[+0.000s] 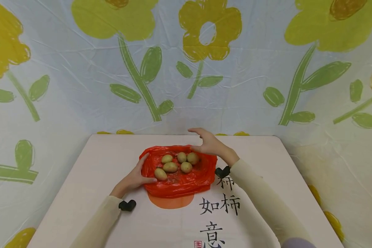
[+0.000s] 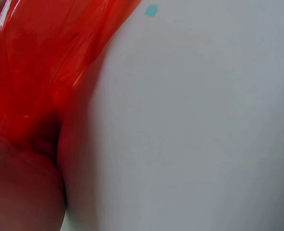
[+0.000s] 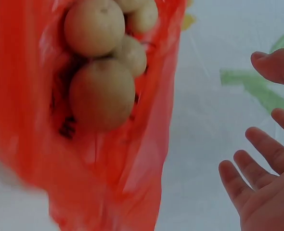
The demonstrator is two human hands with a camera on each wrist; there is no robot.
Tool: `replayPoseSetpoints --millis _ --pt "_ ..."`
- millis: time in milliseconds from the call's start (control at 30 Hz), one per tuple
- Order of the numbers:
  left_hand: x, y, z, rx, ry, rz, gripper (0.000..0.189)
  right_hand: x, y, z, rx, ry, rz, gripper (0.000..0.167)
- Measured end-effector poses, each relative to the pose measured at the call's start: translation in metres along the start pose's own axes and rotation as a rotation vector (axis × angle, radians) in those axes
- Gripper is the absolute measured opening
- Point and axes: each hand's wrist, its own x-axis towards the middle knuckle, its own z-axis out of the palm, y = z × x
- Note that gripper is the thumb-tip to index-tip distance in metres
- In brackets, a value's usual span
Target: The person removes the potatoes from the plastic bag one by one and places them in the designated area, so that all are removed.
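Note:
Several pale potatoes [image 1: 170, 167] lie in a spread-out red plastic bag [image 1: 186, 188] on the table. My left hand [image 1: 134, 177] rests against the bag's left side, thumb and index finger spread wide along it. Red plastic overlaps part of that hand in the left wrist view. Beyond the bag's back right edge, my right hand [image 1: 209, 143] hovers with its fingers spread and nothing in them. The right wrist view shows potatoes [image 3: 102, 95] in the bag's hollow, with the right hand's fingers [image 3: 269, 153] apart from them.
The pale table [image 1: 90, 193] bears a printed orange shape [image 1: 170, 202] and black characters [image 1: 211, 230] in front of the bag. Behind it hangs a white cloth [image 1: 235, 103] with large yellow flowers. Black heart-shaped pieces sit at both wrists.

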Motion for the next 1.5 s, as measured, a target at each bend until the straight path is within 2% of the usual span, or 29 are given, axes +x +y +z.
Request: replayPoseSetpoints --millis 200,367,500,667,1000,1200,1300,1500 --pt "0.000 -0.002 -0.001 0.004 -0.001 -0.018 0.127 0.012 -0.015 0.023 -0.027 -0.108 -0.022 0.070" --pt "0.001 -0.003 -0.002 0.005 -0.006 0.006 0.125 0.019 -0.023 0.045 -0.048 -0.180 -0.049 0.070" --pt "0.001 -0.004 -0.002 0.017 -0.002 0.026 0.124 0.026 -0.025 0.060 -0.044 -0.218 -0.099 0.068" --pt "0.000 -0.002 -0.002 0.019 -0.002 0.029 0.124 0.031 -0.021 0.075 -0.007 -0.252 -0.106 0.067" --pt "0.000 -0.003 -0.002 0.004 -0.011 0.013 0.123 0.032 -0.018 0.094 -0.064 -0.327 -0.099 0.069" --pt "0.001 -0.002 -0.002 0.013 -0.014 0.011 0.123 0.031 -0.020 0.100 -0.091 -0.335 -0.111 0.069" --pt "0.002 -0.003 -0.002 0.013 -0.013 0.010 0.123 0.031 -0.023 0.102 -0.109 -0.341 -0.135 0.067" --pt "0.003 -0.005 -0.002 0.004 -0.009 0.016 0.123 0.031 -0.032 0.107 -0.212 -0.353 -0.209 0.062"
